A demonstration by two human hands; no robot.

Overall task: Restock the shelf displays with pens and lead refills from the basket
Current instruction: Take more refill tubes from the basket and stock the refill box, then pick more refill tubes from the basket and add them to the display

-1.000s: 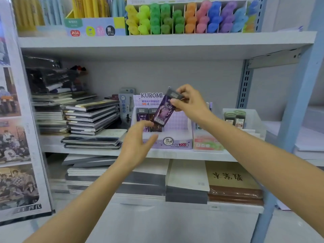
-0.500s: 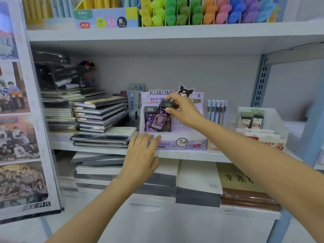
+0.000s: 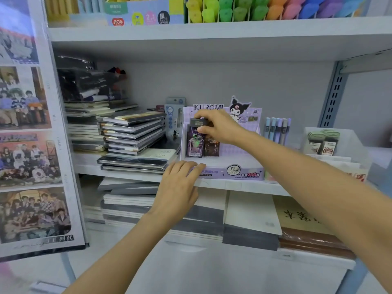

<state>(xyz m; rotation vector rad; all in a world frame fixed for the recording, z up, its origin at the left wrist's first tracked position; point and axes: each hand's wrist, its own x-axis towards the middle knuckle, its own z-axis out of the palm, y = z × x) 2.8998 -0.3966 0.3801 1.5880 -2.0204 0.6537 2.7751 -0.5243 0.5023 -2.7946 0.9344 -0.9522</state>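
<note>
A purple lead refill pack [image 3: 195, 143] with a dark cap stands upright in the left slot of the lilac Kuromi display box [image 3: 239, 164] on the middle shelf. My right hand [image 3: 216, 127] pinches the pack's cap from above. A second, darker refill pack [image 3: 211, 147] stands beside it on the right. My left hand [image 3: 180, 183] lies flat with fingers spread against the box's front left corner and the shelf edge. The basket is out of view.
A stack of notebooks [image 3: 133, 139] sits left of the box. Pastel pens [image 3: 277, 129] and a white bin of green-capped refill cases [image 3: 323, 143] stand to the right. Coloured highlighters [image 3: 275, 9] fill the upper shelf. A poster board [image 3: 31, 145] hangs at left. More notebooks lie below.
My right hand has carried the purple refill pack down into the box's left slot and set it upright. My left hand has come to rest on the box's front corner.
</note>
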